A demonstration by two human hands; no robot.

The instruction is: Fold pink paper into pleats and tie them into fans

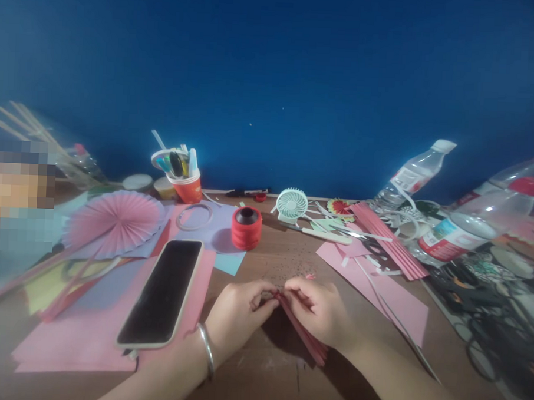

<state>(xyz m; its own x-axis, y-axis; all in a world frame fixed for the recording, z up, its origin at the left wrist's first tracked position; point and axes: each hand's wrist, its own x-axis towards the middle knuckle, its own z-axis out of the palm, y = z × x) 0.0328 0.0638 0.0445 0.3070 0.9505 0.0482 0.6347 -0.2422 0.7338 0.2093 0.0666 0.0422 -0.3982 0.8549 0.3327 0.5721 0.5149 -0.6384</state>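
My left hand (247, 308), with a silver bangle at the wrist, pinches the far end of a strip of folded pink paper (307, 343). Beside it, my right hand (318, 308) is closed around the same strip, just below that end. The strip slants down towards me under the right palm, its pleats pressed together. The fingertips of both hands meet near the strip's tip, so that end is mostly hidden. Small dark specks and a pink scrap (310, 277) lie on the table just beyond the hands.
To the left, a phone (161, 295) rests on pink sheets (79, 345) near a pleated paper fan (115, 223). A red roll (246, 231), a cup of pens (188, 188) and a small fan (292, 205) stand behind. Plastic bottles (455, 232) and another pleated strip (389, 241) lie right.
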